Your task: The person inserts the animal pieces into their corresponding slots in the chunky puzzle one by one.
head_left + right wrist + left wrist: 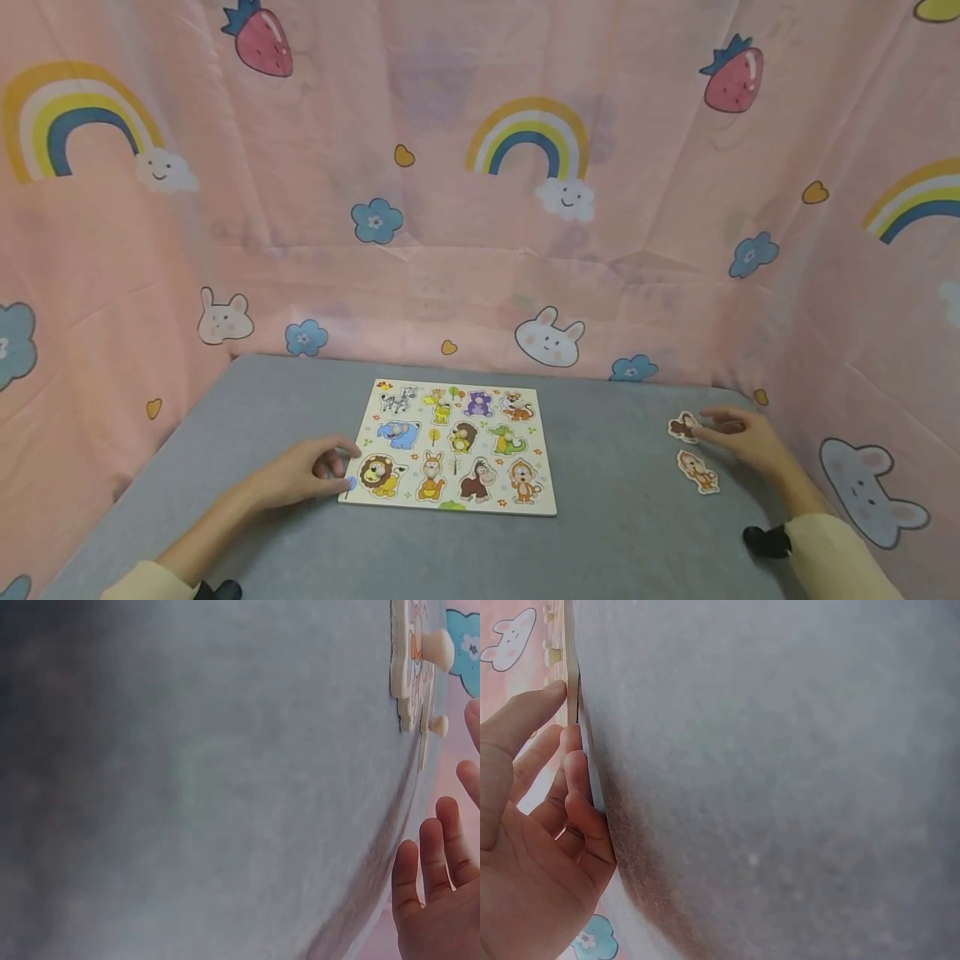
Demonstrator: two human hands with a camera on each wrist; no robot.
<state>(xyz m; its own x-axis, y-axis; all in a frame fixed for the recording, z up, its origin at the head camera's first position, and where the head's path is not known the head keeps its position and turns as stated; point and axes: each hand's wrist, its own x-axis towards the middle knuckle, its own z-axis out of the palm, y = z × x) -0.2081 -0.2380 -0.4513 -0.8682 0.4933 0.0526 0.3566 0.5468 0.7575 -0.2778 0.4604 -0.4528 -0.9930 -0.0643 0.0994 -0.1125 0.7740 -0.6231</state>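
Observation:
A wooden animal puzzle board lies flat on the grey table, showing a zebra, elephant, lion and other animals. My left hand holds its near left corner, thumb on the corner and index fingertip at the left edge; in the left wrist view the other fingers are curled beside the board's side. At the right lie two loose knobbed pieces, a brown gorilla piece and a monkey piece. My right hand hovers by the gorilla piece, fingers extended; the right wrist view shows these fingers apart from the knobs.
Grey cloth covers the table around the board and pieces. A pink patterned curtain stands along the back and both sides of the table. Pale knobs stick up from the board's face.

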